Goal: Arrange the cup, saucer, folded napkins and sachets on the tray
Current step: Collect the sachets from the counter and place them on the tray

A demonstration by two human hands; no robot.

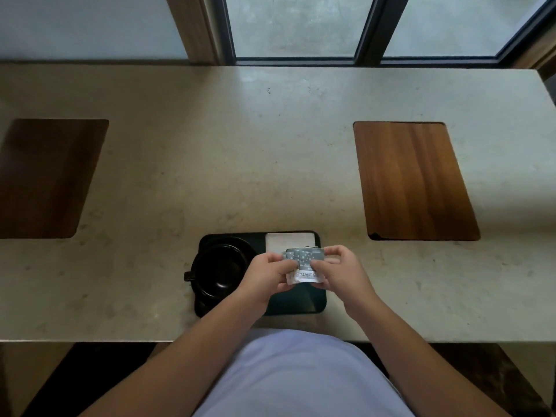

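Head view: pale stone counter (270,145) under a dark-framed window (370,28), wood inlays (412,179) either side. Left hand (267,273) and right hand (340,270) both pinch the grey sachets (305,256) above the black tray (294,302), black cup (218,270) on its left, napkin (287,240) behind

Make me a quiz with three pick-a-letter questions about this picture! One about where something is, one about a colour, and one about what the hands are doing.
1. Where is the cup?
A. on the left part of the tray
B. on the right wooden board
C. on the floor

2. What colour is the cup?
A. white
B. black
C. red

3. What are the hands doing?
A. resting flat
B. lifting the cup
C. both holding the sachets

Answers:
1 A, it sits on the tray's left side.
2 B, it looks black.
3 C, the left hand and right hand both pinch the sachets above the tray.
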